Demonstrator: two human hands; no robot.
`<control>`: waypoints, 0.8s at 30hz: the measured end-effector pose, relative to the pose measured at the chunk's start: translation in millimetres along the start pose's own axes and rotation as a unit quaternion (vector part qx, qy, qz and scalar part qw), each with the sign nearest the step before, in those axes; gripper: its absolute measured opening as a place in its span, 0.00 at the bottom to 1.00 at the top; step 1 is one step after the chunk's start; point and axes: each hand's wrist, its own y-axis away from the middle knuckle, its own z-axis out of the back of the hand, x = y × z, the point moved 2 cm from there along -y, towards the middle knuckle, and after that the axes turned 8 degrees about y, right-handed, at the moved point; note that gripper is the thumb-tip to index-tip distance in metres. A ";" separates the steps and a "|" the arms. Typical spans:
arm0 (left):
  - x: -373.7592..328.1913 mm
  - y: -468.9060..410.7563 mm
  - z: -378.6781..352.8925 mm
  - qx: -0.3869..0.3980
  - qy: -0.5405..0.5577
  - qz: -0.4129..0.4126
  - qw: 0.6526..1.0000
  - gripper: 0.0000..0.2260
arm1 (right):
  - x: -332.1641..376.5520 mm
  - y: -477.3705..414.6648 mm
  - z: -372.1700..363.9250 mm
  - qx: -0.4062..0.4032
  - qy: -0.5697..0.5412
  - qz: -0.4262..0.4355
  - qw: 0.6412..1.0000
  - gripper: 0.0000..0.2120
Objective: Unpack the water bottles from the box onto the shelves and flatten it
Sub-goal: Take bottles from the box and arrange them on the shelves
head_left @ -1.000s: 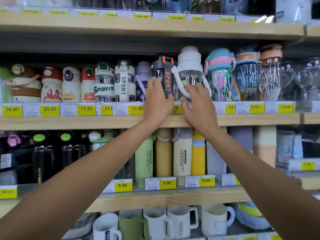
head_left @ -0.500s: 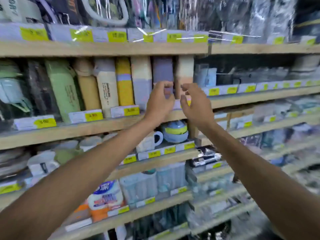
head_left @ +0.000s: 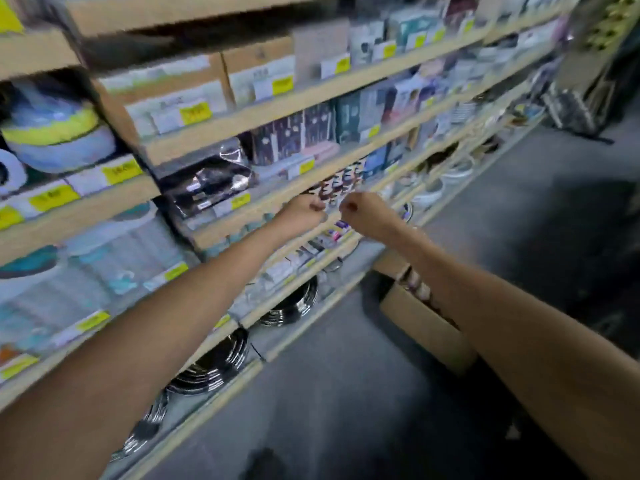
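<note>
- Box (head_left: 424, 325): brown cardboard, sitting on the grey floor (head_left: 346, 393) just beside the lowest of the shelves (head_left: 277, 107), at the right of the view. Its open top faces up. The right forearm (head_left: 502, 306) crosses over it and hides much of it, so I cannot tell its long axis.
- Water bottles (head_left: 417, 287): a few blurred tops show inside the box opening, next to the forearm. I cannot tell whether they stand upright or lean.
- Left hand (head_left: 304, 213): arm stretched out forward, hand raised in front of a mid-level shelf edge, fingers curled in together, nothing seen in them.
- Right hand (head_left: 363, 211): arm likewise outstretched, hand near the left one but apart from it, fingers closed into a fist around nothing visible.
</note>
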 end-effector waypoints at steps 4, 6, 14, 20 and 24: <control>8.9 -55.6 -84.1 0.075 -0.014 0.014 0.997 0.07 | -95.8 -1.7 -28.9 0.067 -0.009 -0.089 0.994 0.08; 12.4 -85.7 -119.4 0.119 -0.045 0.008 0.992 0.05 | -140.7 -5.3 -41.6 0.070 -0.041 -0.135 0.988 0.09; 14.2 -266.0 -246.8 0.233 -0.022 0.073 0.969 0.13 | -329.6 -53.1 -81.2 0.106 -0.158 -0.366 0.911 0.13; 16.2 -363.7 -335.3 0.275 0.014 0.156 0.949 0.06 | -431.0 -90.8 -114.0 0.101 -0.264 -0.466 0.838 0.07; 39.0 -402.0 -391.4 0.293 0.008 0.197 0.935 0.12 | -481.5 -96.0 -148.5 0.115 -0.274 -0.499 0.814 0.09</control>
